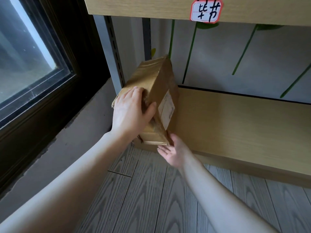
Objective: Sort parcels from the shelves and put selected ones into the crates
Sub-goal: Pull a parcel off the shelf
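Dark-framed window (pixel 28 56) left of shelf unit (pixel 235 123); grey wood-grain floor (pixel 151 199) below it; white wall (pixel 218 61) with green stems behind; handwritten red-bordered label (pixel 207 10) on upper board; dim daylight.

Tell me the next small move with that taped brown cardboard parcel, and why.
Probably slide the right hand under the taped brown cardboard parcel before lifting. The parcel is tilted at the lower wooden shelf edge, the left hand grips its top, and the right only touches its bottom corner.
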